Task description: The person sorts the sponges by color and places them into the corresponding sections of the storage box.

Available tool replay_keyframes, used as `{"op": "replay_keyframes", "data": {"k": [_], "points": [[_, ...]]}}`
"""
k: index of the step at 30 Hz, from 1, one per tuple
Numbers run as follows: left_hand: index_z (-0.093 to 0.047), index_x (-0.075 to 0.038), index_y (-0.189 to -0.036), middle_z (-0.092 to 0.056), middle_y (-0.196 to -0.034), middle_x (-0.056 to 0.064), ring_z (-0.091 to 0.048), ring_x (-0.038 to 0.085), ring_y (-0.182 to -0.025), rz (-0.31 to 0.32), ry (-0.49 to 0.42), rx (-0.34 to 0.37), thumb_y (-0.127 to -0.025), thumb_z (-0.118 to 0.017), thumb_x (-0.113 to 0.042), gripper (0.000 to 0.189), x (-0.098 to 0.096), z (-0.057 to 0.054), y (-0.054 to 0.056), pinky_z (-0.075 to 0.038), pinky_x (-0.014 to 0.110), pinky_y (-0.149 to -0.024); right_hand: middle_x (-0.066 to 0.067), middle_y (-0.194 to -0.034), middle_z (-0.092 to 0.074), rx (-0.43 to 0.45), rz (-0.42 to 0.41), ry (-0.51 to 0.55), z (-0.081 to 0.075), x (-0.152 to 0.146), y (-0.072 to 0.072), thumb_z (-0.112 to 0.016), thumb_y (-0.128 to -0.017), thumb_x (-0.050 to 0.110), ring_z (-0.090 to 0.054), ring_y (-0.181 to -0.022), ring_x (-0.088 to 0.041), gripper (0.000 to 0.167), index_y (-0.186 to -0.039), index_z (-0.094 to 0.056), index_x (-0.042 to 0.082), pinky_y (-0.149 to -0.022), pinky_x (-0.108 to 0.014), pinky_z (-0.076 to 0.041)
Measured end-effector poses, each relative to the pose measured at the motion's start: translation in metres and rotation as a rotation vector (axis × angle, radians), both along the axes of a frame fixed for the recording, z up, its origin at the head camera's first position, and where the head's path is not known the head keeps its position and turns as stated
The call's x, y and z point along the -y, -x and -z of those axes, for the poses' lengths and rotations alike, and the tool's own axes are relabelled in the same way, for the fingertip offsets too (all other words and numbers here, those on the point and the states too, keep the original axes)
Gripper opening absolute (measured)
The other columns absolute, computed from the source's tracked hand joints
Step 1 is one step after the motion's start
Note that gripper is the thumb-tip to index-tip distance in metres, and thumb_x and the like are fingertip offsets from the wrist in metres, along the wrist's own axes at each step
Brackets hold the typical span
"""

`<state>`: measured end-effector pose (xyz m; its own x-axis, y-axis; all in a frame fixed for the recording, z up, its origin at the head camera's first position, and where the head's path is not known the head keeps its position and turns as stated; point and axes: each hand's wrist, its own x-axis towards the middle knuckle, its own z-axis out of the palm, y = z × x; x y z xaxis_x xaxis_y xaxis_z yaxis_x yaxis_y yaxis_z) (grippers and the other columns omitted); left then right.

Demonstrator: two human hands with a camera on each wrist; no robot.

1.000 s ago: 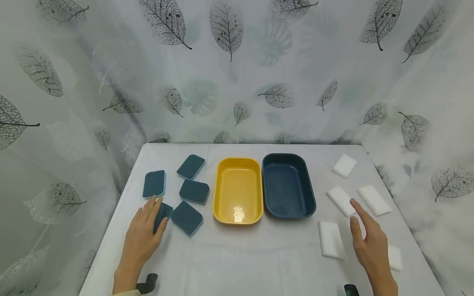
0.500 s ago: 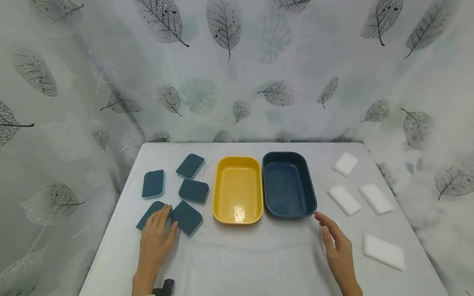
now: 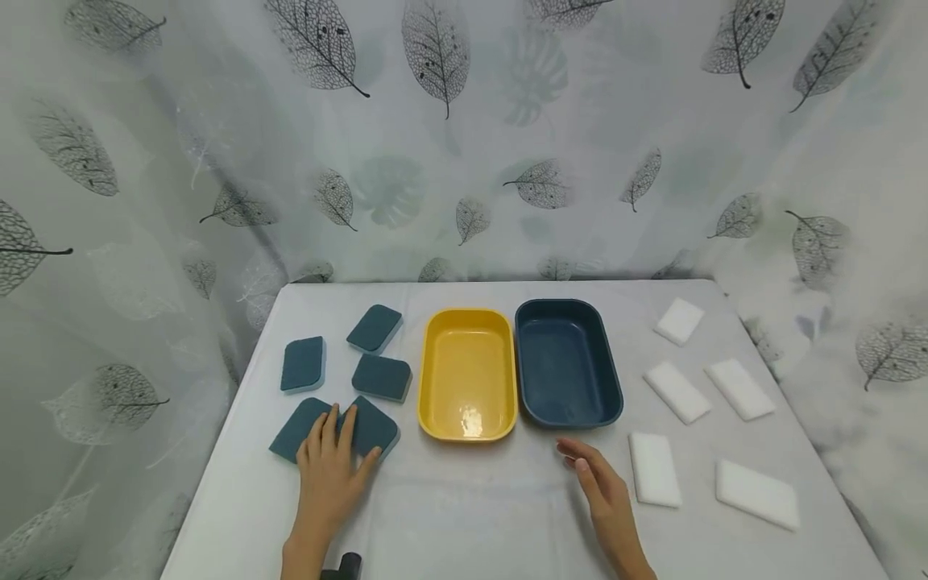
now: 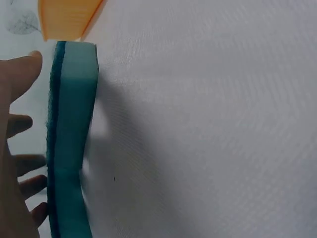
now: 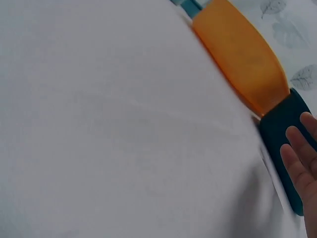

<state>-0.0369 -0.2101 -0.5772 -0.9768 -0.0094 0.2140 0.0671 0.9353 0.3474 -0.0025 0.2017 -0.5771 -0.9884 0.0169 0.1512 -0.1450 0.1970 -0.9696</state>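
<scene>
My left hand (image 3: 328, 479) is over the two nearest dark teal sponges, the left one (image 3: 296, 428) and the right one (image 3: 375, 427). Its fingers are spread and gently bent; in the left wrist view they appear beside a sponge's edge (image 4: 72, 124), and whether they touch it I cannot tell. My right hand (image 3: 607, 503) hovers above the white tabletop, in front of the navy tray (image 3: 569, 420), its fingers loosely extended and holding nothing. Left of that tray stands a yellow tray (image 3: 467, 435). Both trays hold nothing.
Three more teal sponges, one (image 3: 303, 362) at the far left, lie behind my left hand. On the right side several white foam blocks are spread out, the closest to my right hand being an upright-lying block (image 3: 655, 470). Leaf-patterned curtain (image 3: 471, 161) surrounds the table's back and sides.
My left hand has shifted right, from the nearest left sponge towards the one beside it. My right hand has swept left, away from the white blocks. Sponges, blocks and trays look unmoved.
</scene>
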Motion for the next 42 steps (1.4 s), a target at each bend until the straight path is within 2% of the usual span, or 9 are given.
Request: {"op": "replay_keyframes", "data": {"k": [6, 11, 16, 20, 24, 30, 37, 42], "points": [[-0.034, -0.007, -0.162, -0.023, -0.168, 0.030, -0.019, 0.048, -0.153, -0.016, 0.042, 0.096, -0.095, -0.071, -0.053, 0.090, 0.001, 0.003, 0.001, -0.021, 0.069, -0.113, -0.020, -0.143, -0.064, 0.031, -0.074, -0.008, 0.006, 0.023, 0.005, -0.045, -0.112, 0.010, -0.062, -0.130, 0.000, 0.035, -0.143, -0.060, 0.005, -0.105, -0.009, -0.046], [-0.031, -0.010, -0.164, -0.018, -0.170, 0.029, -0.018, 0.047, -0.153, -0.014, 0.068, 0.144, -0.094, -0.068, -0.060, 0.094, 0.001, 0.001, 0.003, -0.020, 0.069, -0.114, -0.021, -0.148, -0.060, 0.032, -0.117, -0.020, 0.014, 0.035, 0.010, -0.048, -0.111, 0.011, -0.059, -0.136, -0.003, 0.038, -0.148, -0.056, 0.005, -0.108, -0.007, -0.042], [-0.032, -0.009, -0.163, -0.023, -0.170, 0.027, -0.020, 0.048, -0.152, -0.011, 0.116, 0.171, -0.092, -0.069, -0.063, 0.096, -0.001, -0.002, 0.002, -0.022, 0.069, -0.114, -0.015, -0.157, -0.053, 0.108, -0.135, 0.024, 0.020, 0.047, 0.015, -0.051, -0.110, 0.015, -0.052, -0.142, -0.003, 0.043, -0.153, -0.051, 0.009, -0.112, -0.010, -0.040], [-0.031, -0.009, -0.164, -0.029, -0.169, 0.022, -0.019, 0.048, -0.152, -0.001, 0.139, 0.192, -0.093, -0.067, -0.064, 0.097, -0.004, -0.005, 0.003, -0.023, 0.069, -0.113, -0.017, -0.158, -0.051, 0.115, -0.116, 0.057, 0.020, 0.055, 0.019, -0.053, -0.109, 0.013, -0.052, -0.141, 0.000, 0.047, -0.155, -0.047, 0.005, -0.111, -0.011, -0.042], [-0.032, -0.007, -0.163, -0.032, -0.167, 0.023, -0.020, 0.048, -0.151, 0.002, 0.144, 0.190, -0.090, -0.071, -0.064, 0.100, -0.005, -0.008, 0.005, -0.024, 0.069, -0.112, -0.016, -0.158, -0.051, 0.132, -0.094, 0.074, 0.019, 0.062, 0.024, -0.055, -0.109, 0.014, -0.052, -0.139, 0.002, 0.049, -0.157, -0.045, 0.008, -0.109, -0.010, -0.043], [-0.035, -0.006, -0.161, -0.037, -0.163, 0.025, -0.023, 0.048, -0.150, 0.002, 0.145, 0.173, -0.087, -0.075, -0.062, 0.102, -0.007, -0.012, 0.008, -0.025, 0.071, -0.112, -0.009, -0.160, -0.051, 0.182, -0.031, 0.049, 0.017, 0.071, 0.032, -0.057, -0.109, 0.022, -0.051, -0.141, -0.002, 0.051, -0.157, -0.046, 0.013, -0.110, -0.009, -0.040], [-0.042, -0.004, -0.157, -0.043, -0.157, 0.028, -0.029, 0.050, -0.147, -0.005, 0.093, 0.113, -0.086, -0.079, -0.056, 0.095, -0.008, -0.013, 0.008, -0.025, 0.072, -0.110, -0.009, -0.161, -0.049, 0.161, -0.002, 0.060, 0.017, 0.078, 0.039, -0.057, -0.109, 0.027, -0.047, -0.149, -0.022, 0.054, -0.159, -0.043, 0.013, -0.111, -0.008, -0.038], [-0.042, -0.005, -0.157, -0.043, -0.157, 0.027, -0.031, 0.047, -0.145, -0.021, 0.050, 0.126, -0.087, -0.079, -0.055, 0.093, -0.009, -0.019, 0.008, -0.026, 0.072, -0.112, -0.010, -0.166, -0.041, 0.137, -0.016, 0.096, 0.018, 0.082, 0.042, -0.054, -0.110, 0.028, -0.041, -0.153, -0.027, 0.056, -0.162, -0.036, 0.014, -0.111, -0.007, -0.038]]}}
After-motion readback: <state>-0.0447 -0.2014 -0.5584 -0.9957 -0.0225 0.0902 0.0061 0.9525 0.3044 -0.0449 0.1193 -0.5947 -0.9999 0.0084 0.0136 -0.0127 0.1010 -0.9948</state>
